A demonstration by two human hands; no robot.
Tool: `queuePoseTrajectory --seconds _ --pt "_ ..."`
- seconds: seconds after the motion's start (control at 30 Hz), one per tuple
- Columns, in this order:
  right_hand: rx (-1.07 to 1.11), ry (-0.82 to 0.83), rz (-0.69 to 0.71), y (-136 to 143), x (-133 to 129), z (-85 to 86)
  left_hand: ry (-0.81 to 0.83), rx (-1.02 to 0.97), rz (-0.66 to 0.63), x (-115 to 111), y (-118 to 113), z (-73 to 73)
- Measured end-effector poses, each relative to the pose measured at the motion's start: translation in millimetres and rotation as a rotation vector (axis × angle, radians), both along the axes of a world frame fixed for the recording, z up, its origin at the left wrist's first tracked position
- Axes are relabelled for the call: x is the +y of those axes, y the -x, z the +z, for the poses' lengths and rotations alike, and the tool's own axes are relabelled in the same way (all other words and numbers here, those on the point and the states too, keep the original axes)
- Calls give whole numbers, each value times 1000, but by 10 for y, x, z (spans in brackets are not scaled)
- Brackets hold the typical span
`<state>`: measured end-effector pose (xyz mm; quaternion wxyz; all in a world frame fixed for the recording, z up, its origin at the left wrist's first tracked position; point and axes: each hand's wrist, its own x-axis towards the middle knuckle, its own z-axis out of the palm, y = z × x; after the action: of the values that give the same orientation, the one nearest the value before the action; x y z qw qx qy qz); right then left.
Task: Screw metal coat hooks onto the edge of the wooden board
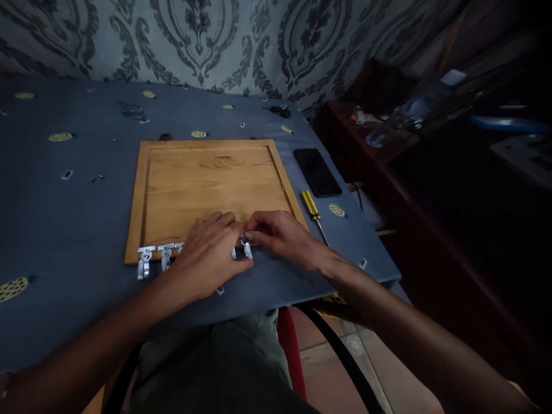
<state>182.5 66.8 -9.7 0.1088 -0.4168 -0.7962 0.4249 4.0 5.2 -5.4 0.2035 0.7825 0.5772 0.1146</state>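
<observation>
A framed wooden board (215, 190) lies flat on the table. Along its near edge runs a silver metal hook rail (165, 253), its hooks hanging over the side nearest me. My left hand (215, 253) covers the middle of the rail, fingers bent over it and thumb beside the right-end hook (248, 250). At that same end, my right hand (280, 236) pinches with thumb and index finger. Whatever is between those fingertips is too small and too covered to name.
Right of the board lie a yellow-handled screwdriver (311, 206) and a black phone (318, 172). Small dark pieces (98, 178) rest on the blue tablecloth (77, 218) to the left. A dark object (279, 110) sits at the back. Beyond the right table edge stands a reddish cabinet (366, 149).
</observation>
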Motion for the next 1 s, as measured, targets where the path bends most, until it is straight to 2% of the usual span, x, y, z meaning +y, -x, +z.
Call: queuePoseTrajectory --seconds 0.57,0.83,0.93,1.0 --pt "-6 30 1 13 21 -6 44 4 6 14 0 35" --pt "27 60 -13 14 34 -60 47 3 4 18 2 31" --pt "45 23 -18 18 23 -81 54 22 17 25 -3 29" --pt "13 -59 -21 24 -7 -80 48 23 19 28 -5 28"
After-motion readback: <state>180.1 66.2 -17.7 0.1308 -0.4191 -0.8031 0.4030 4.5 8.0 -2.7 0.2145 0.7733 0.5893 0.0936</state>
